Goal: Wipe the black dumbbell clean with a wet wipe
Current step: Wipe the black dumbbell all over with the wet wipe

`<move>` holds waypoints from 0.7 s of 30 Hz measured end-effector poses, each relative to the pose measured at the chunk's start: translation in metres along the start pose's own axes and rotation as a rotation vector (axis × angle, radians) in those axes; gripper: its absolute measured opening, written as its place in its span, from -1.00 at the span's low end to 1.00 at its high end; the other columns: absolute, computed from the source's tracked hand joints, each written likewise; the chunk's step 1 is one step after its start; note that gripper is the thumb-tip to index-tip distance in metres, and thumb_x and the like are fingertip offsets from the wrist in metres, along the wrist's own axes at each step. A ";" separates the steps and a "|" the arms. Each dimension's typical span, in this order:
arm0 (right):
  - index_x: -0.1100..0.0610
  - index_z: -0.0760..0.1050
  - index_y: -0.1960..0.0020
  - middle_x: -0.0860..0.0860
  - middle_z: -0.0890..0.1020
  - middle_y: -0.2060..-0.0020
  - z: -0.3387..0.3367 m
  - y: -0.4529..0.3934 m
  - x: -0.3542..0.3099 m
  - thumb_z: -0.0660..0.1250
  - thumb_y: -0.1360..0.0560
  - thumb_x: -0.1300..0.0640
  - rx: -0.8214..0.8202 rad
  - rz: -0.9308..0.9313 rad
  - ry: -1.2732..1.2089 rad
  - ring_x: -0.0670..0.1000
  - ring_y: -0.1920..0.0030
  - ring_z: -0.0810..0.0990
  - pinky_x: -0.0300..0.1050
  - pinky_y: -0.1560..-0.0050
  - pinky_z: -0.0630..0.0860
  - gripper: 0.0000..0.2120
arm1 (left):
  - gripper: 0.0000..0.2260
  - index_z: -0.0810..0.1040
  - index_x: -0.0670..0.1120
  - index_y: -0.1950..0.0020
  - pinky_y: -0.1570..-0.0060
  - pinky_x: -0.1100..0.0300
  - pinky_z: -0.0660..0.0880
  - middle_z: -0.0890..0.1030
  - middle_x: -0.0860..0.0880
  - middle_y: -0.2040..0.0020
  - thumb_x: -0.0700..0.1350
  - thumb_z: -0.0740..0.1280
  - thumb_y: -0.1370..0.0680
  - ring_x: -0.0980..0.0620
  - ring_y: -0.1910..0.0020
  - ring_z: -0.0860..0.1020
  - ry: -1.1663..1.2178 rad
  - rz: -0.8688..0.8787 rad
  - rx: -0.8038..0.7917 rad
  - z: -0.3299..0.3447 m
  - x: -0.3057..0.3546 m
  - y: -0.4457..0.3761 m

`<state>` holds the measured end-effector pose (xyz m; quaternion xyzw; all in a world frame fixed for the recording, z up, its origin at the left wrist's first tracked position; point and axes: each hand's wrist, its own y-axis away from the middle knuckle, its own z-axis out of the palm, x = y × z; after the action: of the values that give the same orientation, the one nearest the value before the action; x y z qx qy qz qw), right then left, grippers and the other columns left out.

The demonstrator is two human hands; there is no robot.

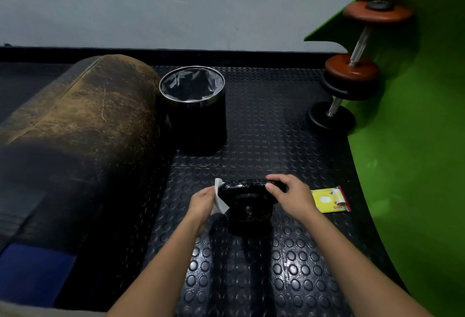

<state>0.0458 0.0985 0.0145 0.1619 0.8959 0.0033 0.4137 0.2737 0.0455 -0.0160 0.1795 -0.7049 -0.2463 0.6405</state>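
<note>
The black dumbbell [247, 201] stands on end on the studded black rubber floor [284, 266], just below the middle of the view, its upper plate facing up and its lower plate beneath it; the bar between them is hidden. The right hand [293, 197] holds the upper plate at its 3 o'clock edge, fingers curled over the rim and thumb pressed on top. The left hand [202, 203] is at the plate's 9 o'clock edge, its grip closed on a white wet wipe [219, 199] that is pressed against the rim of the plate. Just beyond the right hand, at 3 o'clock from the dumbbell, a yellow pack of wipes [329, 199] lies flat on the floor. At 11 o'clock, well apart, stands a round black waste bin [198, 125] with a metal rim and a grey liner. Beside the bin, filling the left side, is a worn brown padded bolster [85, 112]. At 2 o'clock, near the wall, a second black dumbbell [337, 100] and a reddish-brown dumbbell [362, 39] rest at the edge of a curled-up green mat [415, 140].
</note>
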 end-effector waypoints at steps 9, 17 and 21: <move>-0.15 0.61 -0.19 -0.14 0.57 -0.05 0.003 -0.002 0.002 0.40 -0.54 -0.04 0.007 0.010 -0.014 -0.10 -0.09 0.50 -0.23 -0.06 0.38 -0.77 | -0.82 0.74 -0.02 0.06 0.02 0.05 0.56 0.73 0.00 0.09 -0.03 0.34 -0.55 -0.04 0.04 0.67 -0.161 0.177 -0.018 -0.006 0.012 -0.016; -0.16 0.61 -0.19 -0.15 0.56 -0.05 0.002 -0.004 0.003 0.39 -0.54 -0.05 0.006 0.007 -0.022 -0.11 -0.09 0.50 -0.23 -0.04 0.36 -0.77 | -0.83 0.73 -0.06 0.01 -0.07 -0.04 0.60 0.73 -0.08 0.06 -0.08 0.35 -0.54 -0.11 0.04 0.70 -0.129 0.071 -0.095 -0.007 0.013 -0.022; -0.17 0.60 -0.19 -0.15 0.56 -0.07 0.003 -0.002 0.004 0.39 -0.54 -0.05 0.007 0.009 -0.020 -0.11 -0.10 0.50 -0.22 -0.06 0.38 -0.77 | -0.86 0.74 0.00 0.10 -0.04 0.03 0.56 0.73 -0.05 0.06 -0.02 0.40 -0.46 -0.07 0.02 0.66 -0.170 0.143 -0.057 -0.009 0.018 -0.025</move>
<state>0.0451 0.0970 0.0095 0.1676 0.8909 0.0003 0.4222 0.2795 0.0142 -0.0153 0.0890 -0.7605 -0.2344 0.5990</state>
